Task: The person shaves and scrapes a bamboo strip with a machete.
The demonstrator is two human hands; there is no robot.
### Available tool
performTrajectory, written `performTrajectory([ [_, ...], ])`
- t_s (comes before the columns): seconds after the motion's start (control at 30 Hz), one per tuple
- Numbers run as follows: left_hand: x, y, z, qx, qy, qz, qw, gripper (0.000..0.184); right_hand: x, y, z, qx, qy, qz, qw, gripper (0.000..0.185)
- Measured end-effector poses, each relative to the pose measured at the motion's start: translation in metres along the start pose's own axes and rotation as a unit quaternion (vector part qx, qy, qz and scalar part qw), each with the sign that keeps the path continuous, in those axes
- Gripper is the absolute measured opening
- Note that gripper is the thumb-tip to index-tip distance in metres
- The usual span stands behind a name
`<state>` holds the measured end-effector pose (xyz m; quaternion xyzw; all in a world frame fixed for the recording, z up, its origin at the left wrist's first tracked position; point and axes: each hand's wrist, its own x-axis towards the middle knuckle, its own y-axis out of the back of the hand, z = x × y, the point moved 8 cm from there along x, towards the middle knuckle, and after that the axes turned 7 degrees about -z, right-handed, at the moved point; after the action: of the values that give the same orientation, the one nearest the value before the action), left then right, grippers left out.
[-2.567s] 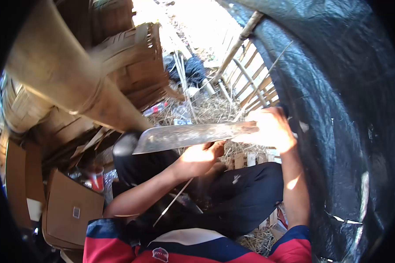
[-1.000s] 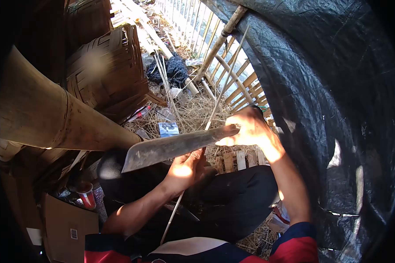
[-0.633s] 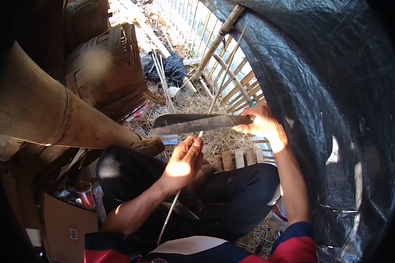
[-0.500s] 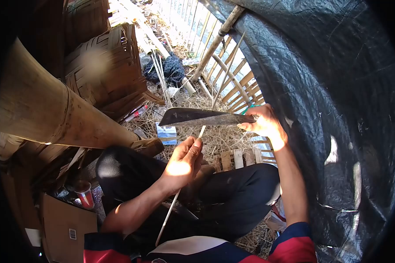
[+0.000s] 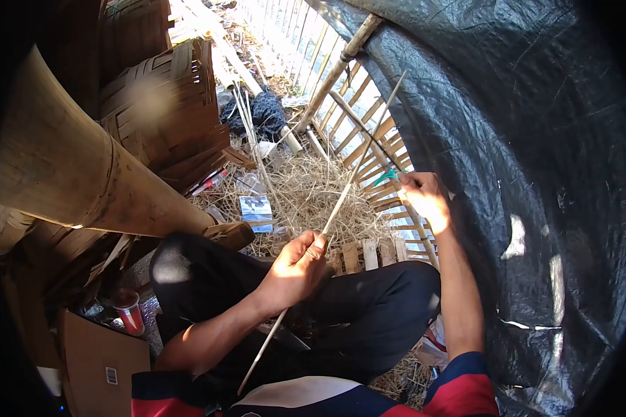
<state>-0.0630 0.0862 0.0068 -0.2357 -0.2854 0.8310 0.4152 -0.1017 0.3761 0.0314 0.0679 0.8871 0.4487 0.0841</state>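
My left hand (image 5: 295, 271) is closed around a long thin bamboo strip (image 5: 355, 174). The strip slants from above my lap up toward the slatted fence, its lower end near my shirt. To the right, my right hand (image 5: 426, 199) is closed on the handle of a machete, largely hidden by the fingers. The machete blade (image 5: 364, 130) shows only as a thin dark line, seen nearly edge-on and pointing up and left, apart from the strip. A green tie (image 5: 387, 178) on the fence lies beside my right fingers.
A thick bamboo pole (image 5: 83, 160) crosses at left, beside woven bamboo panels (image 5: 160, 104). Black plastic sheeting (image 5: 535, 174) hangs close on the right. Straw-like shavings (image 5: 313, 191) cover the ground ahead. A cardboard box (image 5: 104, 361) and a red cup (image 5: 129, 313) stand lower left.
My right hand has turned the machete from lying broadside across the strip to pointing up and away, edge-on. The strip in my left hand now leans more to the right.
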Motion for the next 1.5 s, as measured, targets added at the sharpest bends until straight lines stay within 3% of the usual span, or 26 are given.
performTrajectory([
  [0.07, 0.002, -0.002, 0.003, -0.012, -0.006, -0.008, 1.000, 0.027, -0.006, -0.007, -0.057, -0.051, 0.094, -0.036, 0.994, 0.060],
  [0.13, -0.001, 0.002, 0.006, -0.009, 0.017, 0.052, 0.998, 0.027, -0.005, -0.029, -0.090, -0.110, 0.198, -0.088, 0.970, 0.052],
  [0.2, -0.002, 0.003, 0.006, -0.011, 0.031, 0.060, 0.998, 0.027, -0.009, -0.042, -0.121, -0.108, 0.153, -0.146, 0.971, 0.051],
  [0.27, -0.004, 0.008, 0.002, -0.013, 0.046, 0.069, 0.996, 0.027, -0.014, -0.056, -0.152, -0.146, 0.237, -0.143, 0.950, 0.052],
  [0.3, -0.006, 0.013, -0.005, -0.004, 0.070, 0.074, 0.995, 0.026, -0.015, -0.068, -0.162, -0.164, 0.185, -0.217, 0.944, 0.054],
  [0.4, -0.008, 0.015, -0.006, 0.000, 0.096, 0.083, 0.992, 0.029, -0.028, -0.078, -0.181, -0.083, 0.314, -0.213, 0.921, 0.058],
  [0.43, -0.008, 0.016, -0.006, 0.014, 0.094, 0.083, 0.992, 0.029, -0.028, -0.081, -0.180, -0.103, 0.317, -0.213, 0.919, 0.060],
  [0.53, -0.009, 0.017, -0.009, -0.002, 0.093, 0.084, 0.992, 0.027, -0.018, -0.076, -0.164, -0.172, 0.262, -0.200, 0.928, 0.055],
  [0.6, -0.009, 0.014, -0.008, -0.031, 0.094, 0.084, 0.992, 0.026, -0.008, -0.064, -0.149, -0.182, 0.134, -0.206, 0.952, 0.050],
  [0.67, -0.006, 0.007, 0.001, -0.022, 0.067, 0.064, 0.995, 0.028, -0.001, -0.050, -0.125, -0.132, 0.128, -0.155, 0.971, 0.048],
  [0.7, -0.006, 0.007, 0.000, -0.034, 0.067, 0.065, 0.995, 0.027, 0.005, -0.047, -0.109, -0.131, 0.132, -0.124, 0.975, 0.056],
  [0.93, 0.002, 0.000, -0.006, -0.028, 0.080, 0.051, 0.995, 0.024, 0.006, -0.035, -0.074, -0.113, 0.098, -0.127, 0.981, 0.053],
  [1.0, 0.001, 0.000, -0.006, -0.041, 0.101, 0.059, 0.992, 0.024, 0.008, -0.026, -0.065, -0.122, 0.133, -0.076, 0.981, 0.056],
  [1.07, -0.003, 0.002, -0.007, -0.035, 0.100, 0.049, 0.993, 0.024, 0.013, -0.023, -0.045, -0.148, 0.032, -0.118, 0.981, 0.049],
  [1.13, -0.007, -0.002, -0.005, -0.016, 0.090, 0.024, 0.996, 0.024, 0.011, -0.010, -0.034, -0.131, -0.025, -0.075, 0.988, 0.055],
  [1.2, -0.008, -0.002, -0.008, -0.016, 0.096, 0.023, 0.995, 0.023, 0.012, 0.000, 0.007, 0.015, -0.092, -0.032, 0.995, 0.066],
  [1.27, -0.003, -0.005, -0.010, 0.000, 0.069, -0.008, 0.998, 0.021, 0.004, 0.002, 0.017, 0.036, -0.093, -0.018, 0.995, 0.063],
  [1.33, -0.002, -0.002, -0.012, -0.003, 0.071, -0.002, 0.997, 0.020, -0.002, -0.004, -0.010, -0.013, 0.032, -0.013, 0.999, 0.058],
  [1.4, -0.001, -0.001, -0.013, -0.002, 0.075, 0.005, 0.997, 0.019, -0.004, -0.013, -0.030, -0.019, 0.058, -0.015, 0.998, 0.052],
  [1.47, -0.003, 0.003, -0.012, -0.006, 0.094, 0.033, 0.995, 0.019, -0.006, -0.034, -0.069, -0.076, 0.079, -0.148, 0.983, 0.047],
  [1.5, -0.003, 0.003, -0.010, -0.004, 0.093, 0.036, 0.995, 0.019, -0.007, -0.038, -0.088, -0.083, 0.102, -0.156, 0.979, 0.043],
])
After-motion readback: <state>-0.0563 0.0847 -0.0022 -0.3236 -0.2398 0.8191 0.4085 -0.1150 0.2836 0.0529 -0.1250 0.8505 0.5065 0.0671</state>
